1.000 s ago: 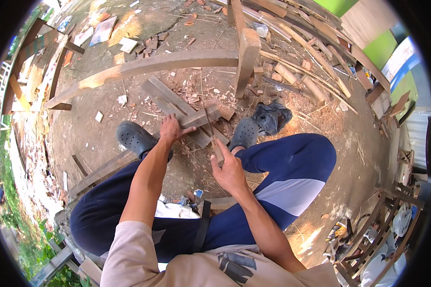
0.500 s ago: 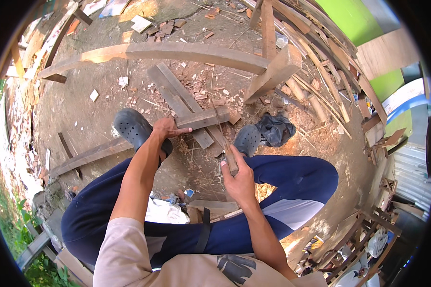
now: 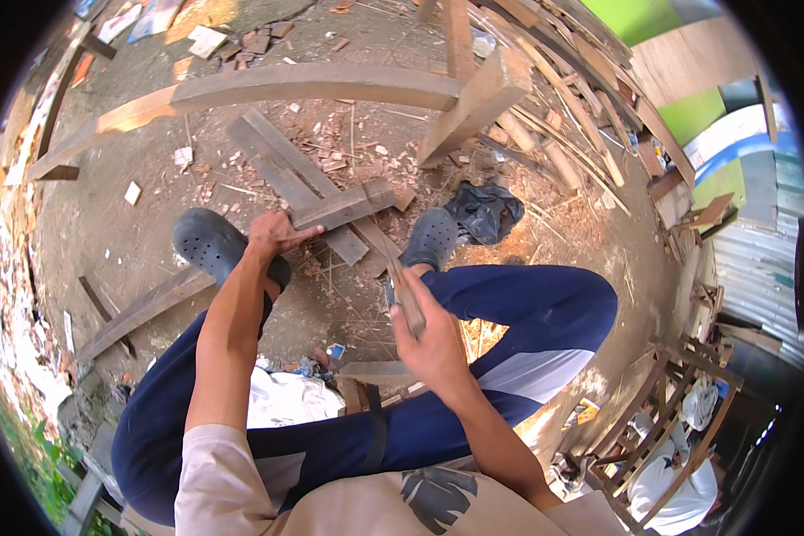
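Observation:
My left hand (image 3: 272,232) grips the left end of a short, thick piece of wood (image 3: 348,205), one finger stretched along its near side. That piece lies across two grey planks (image 3: 281,174) on the ground between my feet. In my right hand (image 3: 436,344) is the wooden handle of a bladed tool (image 3: 411,308), fingers wrapped round it. Its thin blade points away toward the short piece and shows almost edge-on and blurred, so its kind and whether it touches the wood are unclear.
A long beam (image 3: 304,80) spans the far side, meeting an upright post (image 3: 482,98). Wood chips litter the dirt around the planks. A crumpled black plastic bag (image 3: 484,213) lies beside my right shoe (image 3: 431,239). Timber (image 3: 590,107) is piled at the far right; another beam (image 3: 147,308) lies left.
The whole view has shifted, so the scene sits further left and higher. The right hand's tool has changed its angle slightly. My left hand stays on the short piece of wood.

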A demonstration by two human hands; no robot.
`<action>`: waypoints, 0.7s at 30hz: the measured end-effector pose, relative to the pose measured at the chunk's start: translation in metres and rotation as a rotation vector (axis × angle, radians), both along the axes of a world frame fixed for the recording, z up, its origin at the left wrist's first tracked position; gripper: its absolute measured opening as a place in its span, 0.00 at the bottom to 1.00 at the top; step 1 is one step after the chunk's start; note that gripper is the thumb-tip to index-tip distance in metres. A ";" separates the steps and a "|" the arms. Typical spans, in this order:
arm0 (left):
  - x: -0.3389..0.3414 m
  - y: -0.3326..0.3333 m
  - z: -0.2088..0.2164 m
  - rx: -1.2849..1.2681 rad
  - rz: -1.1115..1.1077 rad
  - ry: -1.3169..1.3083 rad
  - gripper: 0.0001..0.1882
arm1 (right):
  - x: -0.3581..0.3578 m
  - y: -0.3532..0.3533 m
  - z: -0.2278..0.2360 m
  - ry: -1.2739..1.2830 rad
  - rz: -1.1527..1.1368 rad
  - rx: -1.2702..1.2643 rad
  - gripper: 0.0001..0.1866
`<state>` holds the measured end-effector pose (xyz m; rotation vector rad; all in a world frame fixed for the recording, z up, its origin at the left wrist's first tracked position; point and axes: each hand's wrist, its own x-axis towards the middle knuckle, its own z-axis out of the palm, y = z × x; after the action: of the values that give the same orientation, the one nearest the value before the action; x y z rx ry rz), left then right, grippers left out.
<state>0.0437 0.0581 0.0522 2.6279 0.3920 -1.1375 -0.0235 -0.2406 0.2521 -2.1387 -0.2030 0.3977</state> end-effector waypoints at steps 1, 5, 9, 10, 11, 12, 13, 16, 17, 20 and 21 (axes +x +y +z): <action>-0.002 0.000 -0.003 0.003 -0.007 -0.031 0.57 | -0.005 -0.005 0.007 -0.069 0.013 0.031 0.30; -0.004 -0.002 -0.010 -0.003 -0.021 -0.075 0.57 | 0.029 0.017 0.005 0.257 -0.026 -0.085 0.33; -0.004 -0.003 -0.008 -0.006 -0.009 -0.048 0.58 | 0.041 0.017 -0.013 0.351 -0.008 -0.043 0.37; -0.006 -0.003 -0.010 0.012 -0.024 -0.066 0.57 | 0.022 0.004 -0.005 0.317 -0.017 -0.018 0.37; -0.005 -0.002 -0.013 0.034 -0.037 -0.089 0.56 | 0.012 -0.004 0.000 0.279 -0.023 0.010 0.38; -0.007 -0.002 -0.014 0.021 -0.031 -0.123 0.56 | 0.011 -0.006 0.000 0.265 -0.015 0.019 0.38; -0.007 0.000 -0.014 0.026 -0.034 -0.111 0.56 | 0.010 -0.009 -0.001 0.251 -0.006 0.028 0.38; -0.001 0.000 -0.009 0.019 -0.039 -0.091 0.56 | 0.025 -0.003 -0.019 0.259 -0.012 0.025 0.39; 0.001 -0.005 -0.004 0.013 -0.041 -0.081 0.56 | 0.051 0.011 -0.044 0.306 -0.034 0.019 0.39; -0.006 -0.005 -0.006 0.039 -0.035 -0.047 0.58 | 0.042 0.017 -0.038 0.314 -0.024 -0.073 0.39; -0.004 -0.002 -0.009 0.052 -0.036 -0.045 0.59 | 0.027 0.011 -0.022 0.283 -0.013 -0.117 0.38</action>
<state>0.0396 0.0557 0.0428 2.7106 0.3716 -1.0904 0.0035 -0.2298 0.2299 -2.1668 -0.0043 0.7124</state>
